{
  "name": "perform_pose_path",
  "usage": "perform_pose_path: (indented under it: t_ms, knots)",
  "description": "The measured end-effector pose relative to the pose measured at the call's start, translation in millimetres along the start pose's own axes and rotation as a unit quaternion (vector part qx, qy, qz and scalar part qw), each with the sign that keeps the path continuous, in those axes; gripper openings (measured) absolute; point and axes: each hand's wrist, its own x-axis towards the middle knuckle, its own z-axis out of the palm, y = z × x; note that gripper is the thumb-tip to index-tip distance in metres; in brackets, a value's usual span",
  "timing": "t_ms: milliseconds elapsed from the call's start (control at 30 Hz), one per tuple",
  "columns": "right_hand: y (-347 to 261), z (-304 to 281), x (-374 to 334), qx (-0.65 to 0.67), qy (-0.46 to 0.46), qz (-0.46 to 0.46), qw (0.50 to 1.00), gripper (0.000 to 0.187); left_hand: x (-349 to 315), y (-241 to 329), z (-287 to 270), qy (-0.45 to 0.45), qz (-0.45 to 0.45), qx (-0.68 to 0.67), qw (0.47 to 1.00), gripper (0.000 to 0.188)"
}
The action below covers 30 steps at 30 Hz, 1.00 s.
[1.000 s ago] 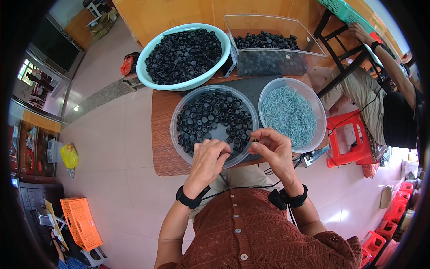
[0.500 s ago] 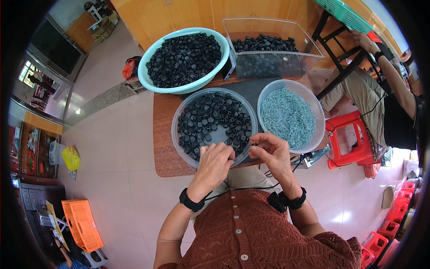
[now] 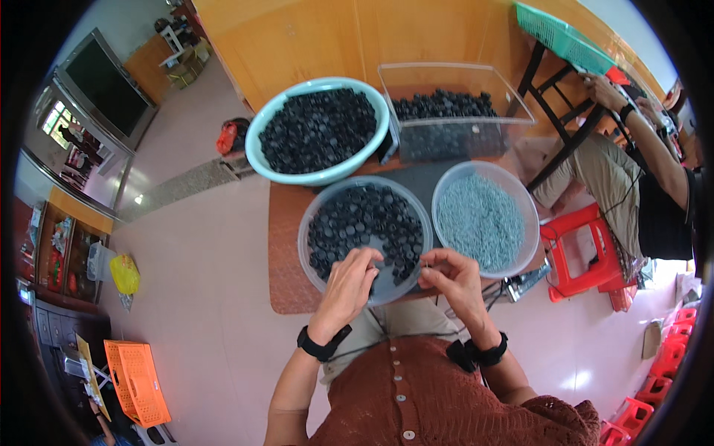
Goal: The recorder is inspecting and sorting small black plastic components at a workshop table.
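Observation:
My left hand [image 3: 347, 286] is over the near part of a clear round tub [image 3: 303, 256] of small black plastic caps [image 3: 357, 227]. Its fingers are curled in toward the thumb, and whatever they hold is hidden. At the tub's right rim my right hand [image 3: 455, 282] pinches a tiny thin piece, apparently a screw [image 3: 425, 266], between thumb and fingertips. Just beyond that hand stands a second clear tub [image 3: 532, 241], filled with bluish-silver screws [image 3: 480, 219].
Behind the tubs on the brown table [image 3: 286, 279] are a pale turquoise basin [image 3: 327, 177] and a clear rectangular bin [image 3: 513, 111], both holding black caps. At right, another person [image 3: 647, 163] sits beside a red stool [image 3: 576, 275]. An orange crate [image 3: 137, 383] stands on the floor at left.
The view has shifted, so the table and tubs sit lower in the picture. My left hand has opened a little away from the rim; my right hand keeps its pinch.

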Motion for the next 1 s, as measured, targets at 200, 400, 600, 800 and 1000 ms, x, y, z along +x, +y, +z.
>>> perform_pose_path:
  t_ms: [200,400,600,800,1000]
  knots:
    - [-0.9,8.4,3.4,-0.003,-0.002,0.004,1.0,0.02,10.8,-11.5,-13.0,-0.025,-0.2,-0.436,0.877,0.011]
    - [-2.8,18.9,8.5,0.04,-0.005,0.018,0.999,0.02,7.4,-20.3,-19.8,-0.056,-0.217,-0.546,0.807,0.024]
    - [-3.1,26.4,13.3,0.051,-0.012,0.02,0.998,0.02,7.7,-31.7,-11.6,-0.061,-0.198,-0.488,0.848,0.025]
    - [-8.2,24.1,9.8,-0.007,-0.039,0.002,0.999,0.026,13.5,-29.6,-4.1,-0.045,-0.128,-0.232,0.963,0.021]
    - [-9.5,22.8,11.6,-0.003,-0.042,-0.009,0.999,0.025,15.1,-21.6,1.5,-0.023,0.009,-0.048,0.999,0.017]
